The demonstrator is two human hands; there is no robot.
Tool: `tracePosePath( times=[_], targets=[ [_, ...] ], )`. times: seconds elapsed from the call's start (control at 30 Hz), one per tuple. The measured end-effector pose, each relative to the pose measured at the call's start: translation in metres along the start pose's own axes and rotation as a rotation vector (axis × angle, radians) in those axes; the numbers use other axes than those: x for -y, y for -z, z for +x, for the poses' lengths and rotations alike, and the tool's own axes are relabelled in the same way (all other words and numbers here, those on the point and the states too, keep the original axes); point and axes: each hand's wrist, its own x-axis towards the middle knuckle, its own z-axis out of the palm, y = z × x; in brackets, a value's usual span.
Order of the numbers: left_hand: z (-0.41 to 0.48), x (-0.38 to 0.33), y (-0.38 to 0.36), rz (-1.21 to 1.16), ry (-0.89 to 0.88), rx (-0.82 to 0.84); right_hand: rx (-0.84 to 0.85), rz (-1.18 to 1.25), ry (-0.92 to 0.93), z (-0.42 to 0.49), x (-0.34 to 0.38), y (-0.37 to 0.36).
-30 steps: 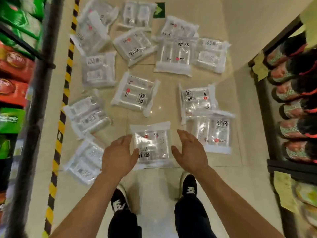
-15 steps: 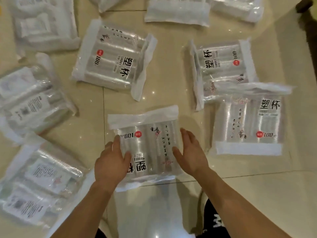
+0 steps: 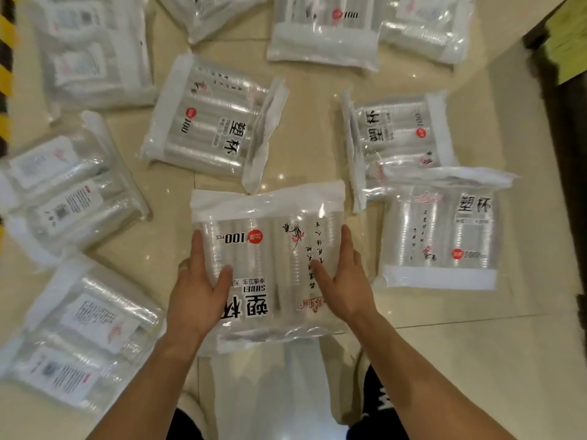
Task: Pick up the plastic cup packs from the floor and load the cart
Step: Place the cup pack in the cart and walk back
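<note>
**Cup pack gripped in both hands over the tile floor**

Bottom edge: dark trouser legs [image 3: 378, 408], mostly cut off. The shoe tips beside them are too blurred to describe.

The left hand [image 3: 193, 300] and right hand [image 3: 346, 287] grip one cup pack [image 3: 270, 249] by its left and right sides. Each thumb lies on the printed face and each index finger runs straight up the edge. The other fingers go behind the bag and are hidden.

The pack is a clear bag with white strips at both ends. It holds side-by-side columns of stacked clear cups. The print reads upside down, and "100 PCS" is legible. The pack sits centre frame over the floor [image 3: 444, 360]. It is probably lifted clear, but its underside is not visible.

Just right of it, a second pack [image 3: 441, 236] lies flat, print side up. Its top strip overlaps a third pack [image 3: 394, 138] behind it.

A fourth pack [image 3: 212, 125] lies tilted beyond the held one.

On the left, two packs [image 3: 70, 192] lie with paper labels showing, and the label text is unreadable.

The far row of packs [image 3: 324, 30] is cut off by the top edge.

Striped tape [image 3: 4, 74] runs along the left border. A dark shelf base [image 3: 568, 154] stands at the right edge.
</note>
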Motion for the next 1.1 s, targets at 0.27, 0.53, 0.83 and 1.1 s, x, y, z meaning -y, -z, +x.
tracePosePath(
  times=[0.27, 0.53, 0.83, 1.1],
  targets=[
    [-0.106, -0.188, 0.202, -0.075, -0.171, -0.138, -0.181, 0.002, 0.139, -0.101, 0.185, 0.211],
    [-0.237, -0.405, 0.408, -0.070, -0.443, -0.346, -0.412, 0.040, 0.277, -0.230, 0.365, 0.446],
    [-0.378, -0.542, 0.538, -0.040, -0.666, -0.399, -0.601, 0.039, 0.280, -0.390, 0.451, 0.609],
    [-0.462, -0.584, 0.536, -0.004, -0.866, -0.192, -0.830, 0.079, 0.053, -0.526, 0.412, 0.631]
  ],
)
